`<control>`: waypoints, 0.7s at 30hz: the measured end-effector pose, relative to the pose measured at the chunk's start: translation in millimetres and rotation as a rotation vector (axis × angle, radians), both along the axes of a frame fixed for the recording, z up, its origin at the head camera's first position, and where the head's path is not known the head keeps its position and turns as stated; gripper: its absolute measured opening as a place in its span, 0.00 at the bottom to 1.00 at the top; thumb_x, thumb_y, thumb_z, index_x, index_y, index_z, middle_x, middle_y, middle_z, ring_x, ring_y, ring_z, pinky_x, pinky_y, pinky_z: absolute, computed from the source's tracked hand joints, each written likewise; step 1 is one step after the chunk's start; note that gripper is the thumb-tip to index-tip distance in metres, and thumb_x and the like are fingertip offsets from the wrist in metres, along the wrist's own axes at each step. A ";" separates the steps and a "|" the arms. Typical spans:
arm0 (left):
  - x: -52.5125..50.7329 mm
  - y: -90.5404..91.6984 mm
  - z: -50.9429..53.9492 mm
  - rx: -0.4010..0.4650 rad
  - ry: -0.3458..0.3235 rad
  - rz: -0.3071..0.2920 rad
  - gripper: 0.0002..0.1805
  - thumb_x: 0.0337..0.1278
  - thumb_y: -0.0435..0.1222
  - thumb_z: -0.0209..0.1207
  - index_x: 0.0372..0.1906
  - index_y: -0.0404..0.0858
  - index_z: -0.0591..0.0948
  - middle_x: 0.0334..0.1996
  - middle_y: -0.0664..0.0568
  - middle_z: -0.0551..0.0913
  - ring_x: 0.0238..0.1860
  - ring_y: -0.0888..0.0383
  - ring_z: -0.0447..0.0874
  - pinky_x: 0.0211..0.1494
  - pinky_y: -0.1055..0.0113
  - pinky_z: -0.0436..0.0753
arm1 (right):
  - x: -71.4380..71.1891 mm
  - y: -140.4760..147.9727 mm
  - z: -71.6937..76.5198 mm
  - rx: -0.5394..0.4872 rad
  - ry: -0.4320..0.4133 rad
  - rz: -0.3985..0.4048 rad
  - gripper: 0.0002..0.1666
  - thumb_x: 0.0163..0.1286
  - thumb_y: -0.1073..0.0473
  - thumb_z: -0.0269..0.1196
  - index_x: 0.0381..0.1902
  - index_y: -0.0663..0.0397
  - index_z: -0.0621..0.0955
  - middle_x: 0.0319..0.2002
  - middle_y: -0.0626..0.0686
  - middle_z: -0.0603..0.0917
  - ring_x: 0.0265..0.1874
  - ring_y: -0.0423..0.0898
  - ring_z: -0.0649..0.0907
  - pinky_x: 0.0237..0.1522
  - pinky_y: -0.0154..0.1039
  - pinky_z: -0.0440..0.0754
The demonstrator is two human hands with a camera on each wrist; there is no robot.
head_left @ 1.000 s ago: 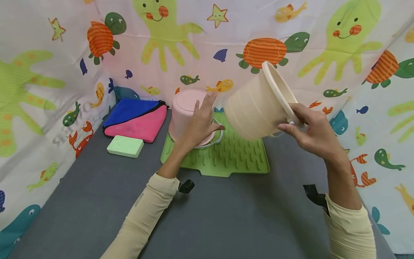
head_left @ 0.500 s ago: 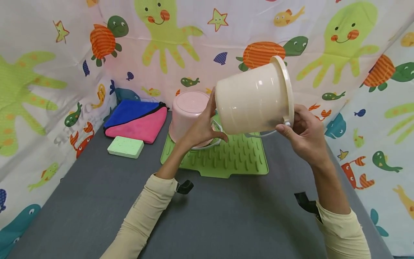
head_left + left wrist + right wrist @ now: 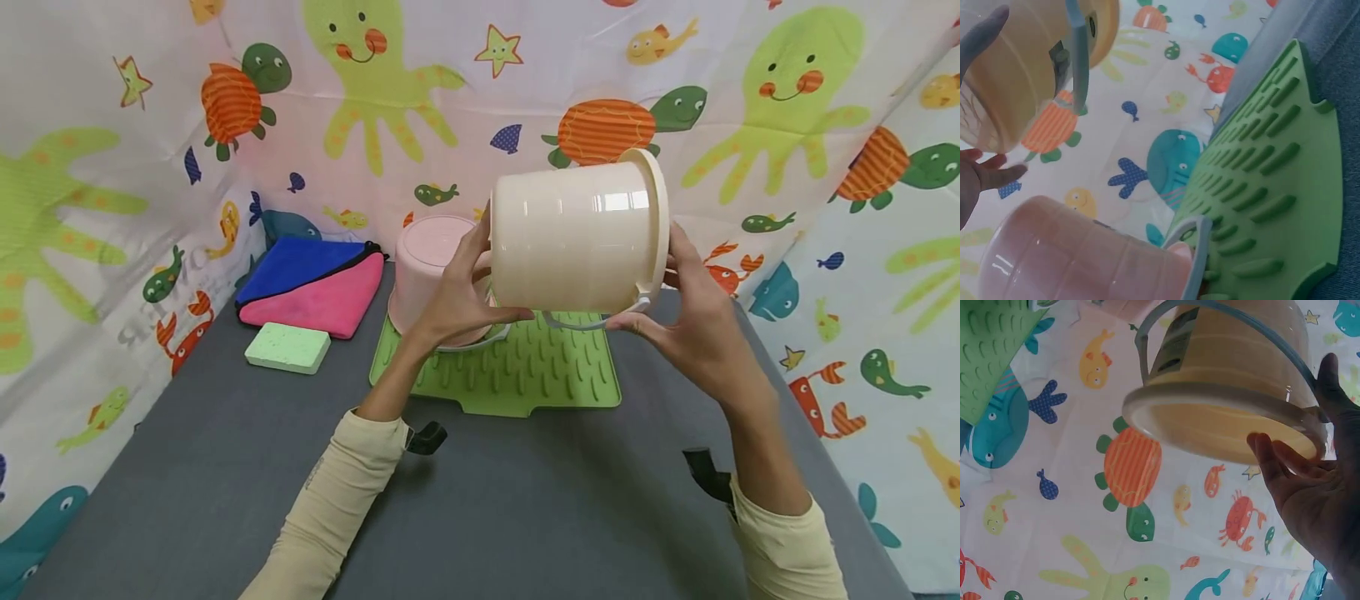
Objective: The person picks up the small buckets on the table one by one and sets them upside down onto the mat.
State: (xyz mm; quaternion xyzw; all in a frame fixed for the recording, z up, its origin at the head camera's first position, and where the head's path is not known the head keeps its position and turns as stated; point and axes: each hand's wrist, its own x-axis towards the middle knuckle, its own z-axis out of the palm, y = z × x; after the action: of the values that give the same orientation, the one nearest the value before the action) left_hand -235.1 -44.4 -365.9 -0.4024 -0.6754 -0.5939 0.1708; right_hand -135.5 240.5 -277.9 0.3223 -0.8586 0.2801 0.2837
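A cream bucket (image 3: pixel 570 237) is held in the air on its side, its mouth toward the right. My left hand (image 3: pixel 457 308) holds the base end, thumb below and fingers on the far side. At the rim, my right hand (image 3: pixel 697 333) grips the bucket, thumb by the hinge of its grey handle (image 3: pixel 1260 331); fingers lie across the mouth in the right wrist view. Behind my left hand a pink bucket (image 3: pixel 423 258) stands upside down on a green drying mat (image 3: pixel 555 371), its handle (image 3: pixel 1199 256) against the mat.
To the left, a folded blue and pink cloth (image 3: pixel 315 287) lies on the grey table (image 3: pixel 525 508). A pale green sponge (image 3: pixel 288 347) sits in front of it. A curtain (image 3: pixel 465 108) printed with sea animals hangs around the back and sides.
The cream bucket has turned from tilted to nearly level, and its base has come to my left hand. My right hand has moved left and shifted its hold at the rim.
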 end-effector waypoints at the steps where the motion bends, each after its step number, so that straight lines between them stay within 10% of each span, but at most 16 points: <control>1: 0.5 -1.9 0.3 0.005 0.002 0.016 0.81 0.31 0.29 0.85 0.87 0.52 0.41 0.82 0.53 0.54 0.75 0.56 0.66 0.71 0.53 0.81 | 0.9 -0.2 1.1 0.050 0.011 -0.021 0.74 0.46 0.53 0.79 0.86 0.54 0.50 0.78 0.59 0.69 0.65 0.59 0.80 0.69 0.19 0.70; 7: 1.7 -11.4 3.1 0.055 -0.011 0.023 0.76 0.32 0.36 0.87 0.86 0.46 0.47 0.79 0.43 0.52 0.77 0.59 0.57 0.75 0.52 0.77 | 2.5 -2.2 -0.4 0.262 0.127 -0.159 0.76 0.41 0.47 0.74 0.86 0.50 0.48 0.76 0.67 0.67 0.69 0.65 0.74 0.64 0.65 0.80; 14: 2.4 -15.4 6.5 0.239 0.032 -0.034 0.80 0.25 0.59 0.83 0.84 0.36 0.48 0.78 0.40 0.53 0.67 0.55 0.61 0.68 0.48 0.83 | -7.7 4.0 -10.9 0.330 0.296 -0.246 0.64 0.56 0.32 0.59 0.84 0.55 0.56 0.56 0.76 0.74 0.51 0.69 0.76 0.53 0.65 0.76; 21: 5.5 -7.9 17.8 0.276 0.087 -0.016 0.80 0.25 0.59 0.82 0.83 0.31 0.47 0.77 0.39 0.52 0.70 0.58 0.61 0.71 0.51 0.81 | -13.1 10.7 -20.0 0.350 0.255 -0.324 0.63 0.64 0.23 0.44 0.85 0.56 0.50 0.55 0.78 0.73 0.51 0.71 0.74 0.50 0.66 0.70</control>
State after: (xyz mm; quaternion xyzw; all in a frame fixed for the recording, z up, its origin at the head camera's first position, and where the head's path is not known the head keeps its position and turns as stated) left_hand -229.6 -52.3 -348.1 -0.4061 -0.5761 -0.6643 0.2489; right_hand -148.6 251.2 -298.0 0.2574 -0.8916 0.0356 0.3707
